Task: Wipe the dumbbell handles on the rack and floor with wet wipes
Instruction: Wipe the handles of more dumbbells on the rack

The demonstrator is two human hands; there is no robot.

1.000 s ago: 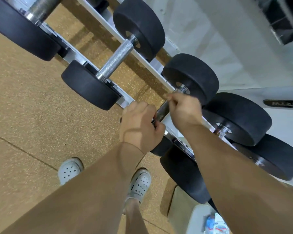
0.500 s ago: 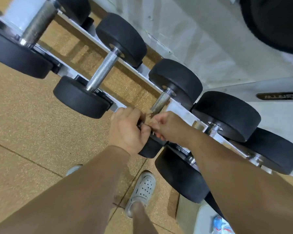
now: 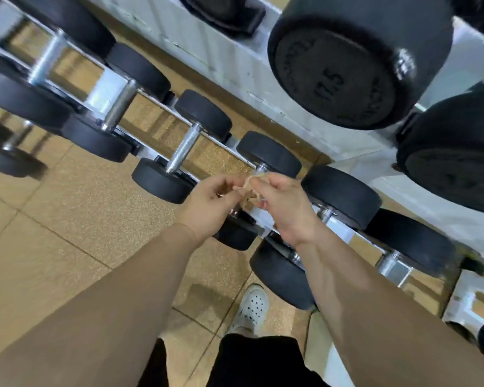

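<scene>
Pinching a crumpled, tan-stained wet wipe (image 3: 250,191) between them, left hand (image 3: 213,203) and right hand (image 3: 284,203) curl half-closed above the rack's front rail (image 3: 151,156).

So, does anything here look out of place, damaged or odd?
Mostly no: the black rubber dumbbells sit in order on the rack. One oddity: the crumpled wipe pinched between the left hand and right hand looks tan and soiled, possibly due for replacement.

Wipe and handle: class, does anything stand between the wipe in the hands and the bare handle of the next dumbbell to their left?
Nothing visible does. The wipe, pinched between left hand and right hand, has open air toward that handle.
</scene>
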